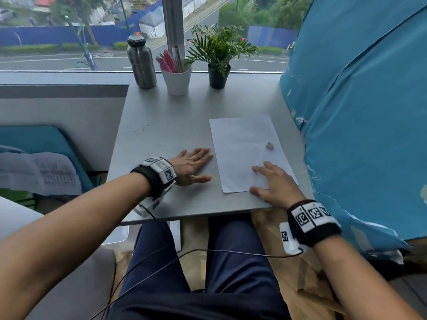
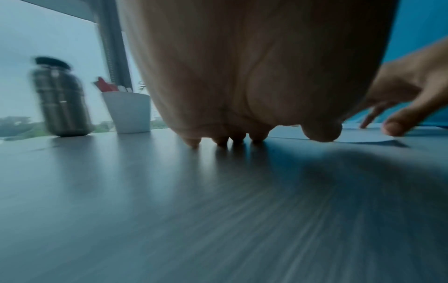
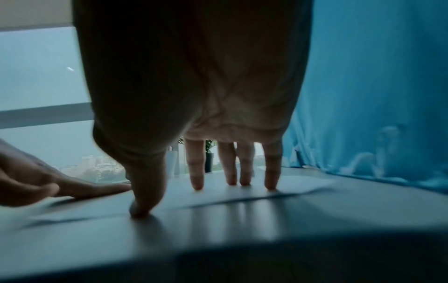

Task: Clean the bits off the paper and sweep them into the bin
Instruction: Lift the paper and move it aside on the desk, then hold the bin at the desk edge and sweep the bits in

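Head view: the left hand [image 1: 190,166] lies flat, fingers spread, on the grey table [image 1: 161,125] just beside the paper [image 1: 245,151]. The right hand [image 1: 275,185] presses spread fingers on the paper's near corner, thumb on the table. Dark bits [image 1: 143,130] speckle the table left of the sheet. At the back, a white cup [image 1: 176,83] holds pink pens [image 1: 166,62]; a black pot [image 1: 217,78] holds a plant [image 1: 219,46].

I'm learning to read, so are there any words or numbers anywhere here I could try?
None can be read.
Wristband squares on the left hand and right hand: black-and-white code patterns, not letters.
Printed sheet beside the table: rows of print, too blurred.
White paper: no writing shows.
Steel bottle and white cup: no label visible.
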`<action>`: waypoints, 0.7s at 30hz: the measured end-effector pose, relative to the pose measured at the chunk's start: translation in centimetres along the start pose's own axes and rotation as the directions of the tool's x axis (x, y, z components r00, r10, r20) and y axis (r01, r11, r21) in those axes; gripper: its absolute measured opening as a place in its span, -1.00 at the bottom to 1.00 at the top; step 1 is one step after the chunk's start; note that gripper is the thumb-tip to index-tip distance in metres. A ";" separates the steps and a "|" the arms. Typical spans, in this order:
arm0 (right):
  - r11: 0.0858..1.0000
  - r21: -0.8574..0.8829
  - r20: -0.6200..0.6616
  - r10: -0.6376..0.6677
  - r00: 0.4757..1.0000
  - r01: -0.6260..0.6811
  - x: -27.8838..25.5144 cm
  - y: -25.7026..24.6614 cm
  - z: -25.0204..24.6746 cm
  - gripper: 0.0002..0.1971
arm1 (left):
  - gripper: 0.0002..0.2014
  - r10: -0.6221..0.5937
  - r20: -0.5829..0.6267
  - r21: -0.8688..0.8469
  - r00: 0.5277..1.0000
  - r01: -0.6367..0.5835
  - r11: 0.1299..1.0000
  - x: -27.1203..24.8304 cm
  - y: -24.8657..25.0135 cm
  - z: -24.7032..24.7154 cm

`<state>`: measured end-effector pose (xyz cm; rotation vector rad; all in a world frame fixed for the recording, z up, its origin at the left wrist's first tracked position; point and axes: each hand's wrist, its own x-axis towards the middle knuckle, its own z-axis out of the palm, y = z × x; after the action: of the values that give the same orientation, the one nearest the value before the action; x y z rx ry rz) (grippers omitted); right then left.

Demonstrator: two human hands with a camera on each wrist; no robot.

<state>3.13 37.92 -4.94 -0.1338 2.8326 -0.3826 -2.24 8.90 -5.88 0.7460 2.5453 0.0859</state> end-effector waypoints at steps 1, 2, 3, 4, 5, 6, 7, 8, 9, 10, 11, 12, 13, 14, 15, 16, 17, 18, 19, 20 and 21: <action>1.000 -0.006 -0.031 -0.020 0.999 0.019 -0.3 0.5 0.6 -0.29 | -0.18 -0.028 0.001 -0.024 1.000 0.028 0.999 -0.7 -1.1 0.0; 0.999 -0.026 -0.062 -0.043 0.997 0.042 -0.6 1.0 1.1 -0.30 | -0.18 -0.064 0.002 -0.048 0.998 0.064 0.997 -1.4 -2.3 0.1; 0.997 -0.049 -0.090 -0.069 0.994 0.065 -0.8 1.5 1.6 -0.28 | -0.17 -0.107 0.001 -0.067 0.994 0.107 0.992 -2.1 -3.4 0.1; 0.994 -0.068 -0.118 -0.091 0.989 0.083 -1.0 1.8 2.1 -0.25 | -0.15 -0.161 0.000 -0.081 0.987 0.160 0.984 -2.8 -4.4 0.1; 0.992 -0.081 -0.146 -0.108 0.983 0.097 -1.1 2.1 2.6 -0.22 | -0.14 -0.223 -0.002 -0.091 0.975 0.222 0.971 -3.4 -5.2 0.2; 0.990 -0.095 -0.175 -0.121 0.977 0.106 -1.2 2.3 3.1 -0.22 | -0.12 -0.291 -0.006 -0.093 0.957 0.289 0.953 -3.8 -5.7 0.2; 0.988 -0.113 -0.204 -0.129 0.971 0.107 -1.2 2.4 3.5 -0.23 | -0.09 -0.358 -0.010 -0.087 0.934 0.355 0.931 -4.1 -6.0 0.3; 0.986 -0.128 -0.227 -0.130 0.965 0.102 -1.2 2.4 3.8 -0.25 | -0.06 -0.415 -0.019 -0.077 0.910 0.412 0.908 -4.2 -5.8 0.2; 0.986 -0.141 -0.245 -0.125 0.962 0.092 -1.2 2.4 4.0 -0.26 | -0.02 -0.450 -0.038 -0.069 0.892 0.447 0.892 -4.2 -5.4 0.0; 0.986 -0.149 -0.254 -0.116 0.960 0.080 -1.1 2.3 4.1 -0.27 | 0.01 -0.447 -0.067 -0.063 0.892 0.443 0.894 -4.0 -4.6 -0.3; 0.986 -0.154 -0.259 -0.108 0.960 0.069 -1.1 2.3 4.2 -0.27 | 0.01 -0.400 -0.096 -0.051 0.911 0.397 0.916 -3.9 -3.4 -0.5; 0.986 -0.158 -0.261 -0.101 0.960 0.061 -1.0 2.2 4.3 -0.27 | -0.01 -0.316 -0.119 -0.027 0.941 0.315 0.949 -3.6 -2.1 -0.6; 0.986 -0.159 -0.262 -0.096 0.960 0.055 -1.0 2.3 4.4 -0.26 | -0.04 -0.208 -0.127 0.008 0.970 0.211 0.977 -3.4 -0.5 -0.5; 0.986 -0.157 -0.261 -0.092 0.961 0.052 -0.9 2.3 4.4 -0.26 | -0.07 -0.096 -0.113 0.042 0.989 0.101 0.994 -3.2 1.1 -0.2; 0.987 -0.155 -0.260 -0.089 0.961 0.050 -0.8 2.4 4.5 -0.25 | -0.10 0.005 -0.081 0.067 0.997 0.000 0.998 -3.2 2.6 0.4; 0.987 -0.154 -0.257 -0.087 0.962 0.048 -0.8 2.5 4.5 -0.25 | -0.13 0.082 -0.042 0.089 0.996 -0.078 0.993 -3.3 3.7 1.2; 0.988 -0.151 -0.253 -0.083 0.964 0.045 -0.7 2.6 4.6 -0.25 | -0.15 0.129 -0.009 0.110 0.992 -0.128 0.986 -3.5 4.3 2.1; 0.988 -0.148 -0.246 -0.079 0.966 0.043 -0.7 2.6 4.7 -0.25 | -0.17 0.154 0.003 0.123 0.988 -0.153 0.980 -3.8 4.2 2.8; 0.988 -0.147 -0.239 -0.076 0.968 0.041 -0.6 2.6 4.7 -0.24 | -0.18 0.163 -0.006 0.123 0.987 -0.161 0.979 -4.2 3.4 3.2; 0.988 -0.147 -0.235 -0.075 0.969 0.041 -0.6 2.6 4.8 -0.23 | -0.17 0.152 -0.027 0.115 0.988 -0.148 0.982 -4.5 2.3 3.3; 0.988 -0.149 -0.235 -0.077 0.969 0.042 -0.6 2.6 4.8 -0.22 | -0.12 0.121 -0.047 0.102 0.992 -0.115 0.988 -4.8 0.9 3.2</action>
<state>4.89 39.28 -9.92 -0.2162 3.1012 -0.2197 3.22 6.93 -6.41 0.9449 2.5693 0.0179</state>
